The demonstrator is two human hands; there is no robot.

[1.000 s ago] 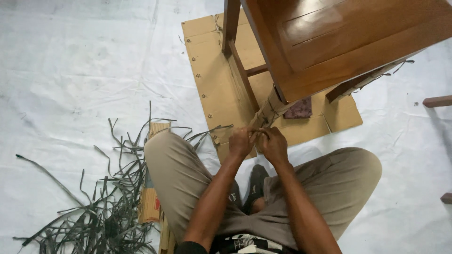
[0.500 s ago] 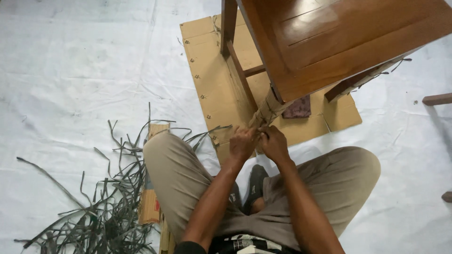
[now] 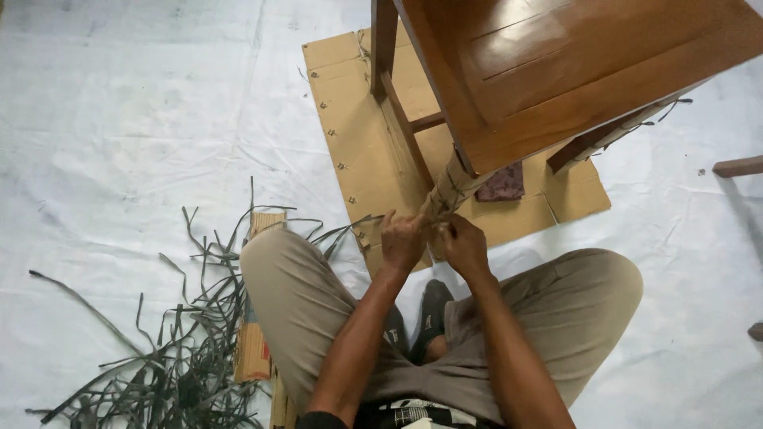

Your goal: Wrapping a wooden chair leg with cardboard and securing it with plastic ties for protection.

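I sit cross-legged on a white sheet in front of a brown wooden chair point(image 3: 556, 71). Its near leg point(image 3: 451, 184) is wrapped in tan cardboard tied with thin dark straps. My left hand point(image 3: 401, 241) and my right hand point(image 3: 465, 246) meet at the foot of that leg, fingers pinched together on the wrapping there. What exactly the fingertips pinch is hidden between the two hands. The chair stands on a flattened cardboard sheet point(image 3: 358, 127).
A loose heap of dark plastic strapping strips point(image 3: 175, 342) lies at my left knee, beside folded cardboard pieces point(image 3: 254, 349). A dark reddish block point(image 3: 502, 184) sits under the chair. Wooden furniture parts point(image 3: 737, 167) poke in at the right edge.
My left hand has shifted slightly up and left at the leg's foot. The right hand stays almost in place. The view has drifted a little.
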